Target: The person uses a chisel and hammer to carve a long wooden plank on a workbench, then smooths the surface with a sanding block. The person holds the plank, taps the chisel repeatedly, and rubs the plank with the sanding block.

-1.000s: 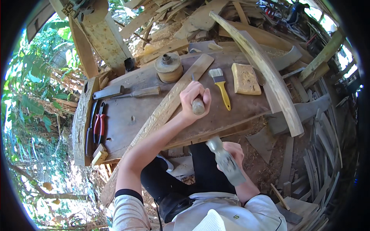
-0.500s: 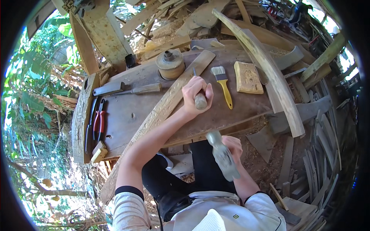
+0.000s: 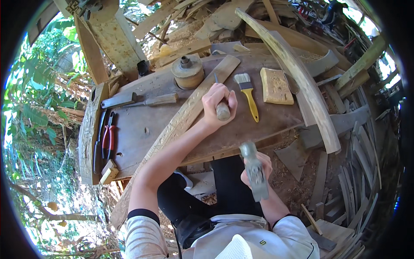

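My left hand (image 3: pixel 217 102) is closed round a wooden-handled chisel (image 3: pixel 223 112), its thin blade angled onto a long, carved plank (image 3: pixel 177 128) that lies diagonally over the workbench (image 3: pixel 142 142). My right hand (image 3: pixel 265 163) grips a hammer (image 3: pixel 257 181), its metal head raised beyond the bench's front edge, apart from the chisel; the hammer's handle is mostly hidden. Right of the plank lie a yellow paintbrush (image 3: pixel 248 97) and a pale wooden block (image 3: pixel 277 86). A round wooden piece with a metal spindle (image 3: pixel 187 75) stands behind the plank.
Red-handled pliers (image 3: pixel 110 138), another chisel (image 3: pixel 160 99) and a dark bar (image 3: pixel 118 100) lie on the left. A long curved branch (image 3: pixel 306 95) crosses the bench's right side. Offcuts (image 3: pixel 224 19) are heaped behind it and on the right. A post (image 3: pixel 116 43) rises at the back left, with foliage beyond.
The hammer head has shifted slightly right and turned a little more upright in my right hand. My left hand and the chisel stay in about the same place on the plank.
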Motion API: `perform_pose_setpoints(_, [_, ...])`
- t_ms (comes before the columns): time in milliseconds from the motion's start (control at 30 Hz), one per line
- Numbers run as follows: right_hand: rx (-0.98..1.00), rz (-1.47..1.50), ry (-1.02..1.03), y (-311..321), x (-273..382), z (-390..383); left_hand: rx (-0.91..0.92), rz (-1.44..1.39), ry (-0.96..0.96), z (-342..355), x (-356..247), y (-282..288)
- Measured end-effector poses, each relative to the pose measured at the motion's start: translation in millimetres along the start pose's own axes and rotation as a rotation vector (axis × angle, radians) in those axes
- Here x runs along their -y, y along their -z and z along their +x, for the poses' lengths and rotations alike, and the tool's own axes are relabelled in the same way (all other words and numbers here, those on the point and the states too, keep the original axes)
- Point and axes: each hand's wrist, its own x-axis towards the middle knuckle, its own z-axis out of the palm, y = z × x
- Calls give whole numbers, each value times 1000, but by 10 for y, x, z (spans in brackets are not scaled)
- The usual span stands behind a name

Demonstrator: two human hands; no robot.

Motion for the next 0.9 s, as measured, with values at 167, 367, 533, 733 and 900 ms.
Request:
perform_pose_setpoints(167, [97,37,-123,-71,26,169,0,0,-15,-28,15,-16])
perform_pose_setpoints(367, [174,145,-428,-117,64,176,49,18,-52,-1,85,27])
perform_pose_setpoints(533, [154,53,-242,92,45,-117,101,-17,-108,76,-21,24])
perform_pose_setpoints(733, [59,274,-575,179,5,-482,129,-46,-182,187,-248,1])
perform_pose_setpoints(900, [-18,389,-627,211,98,-268,88,15,34,165,-264,47])
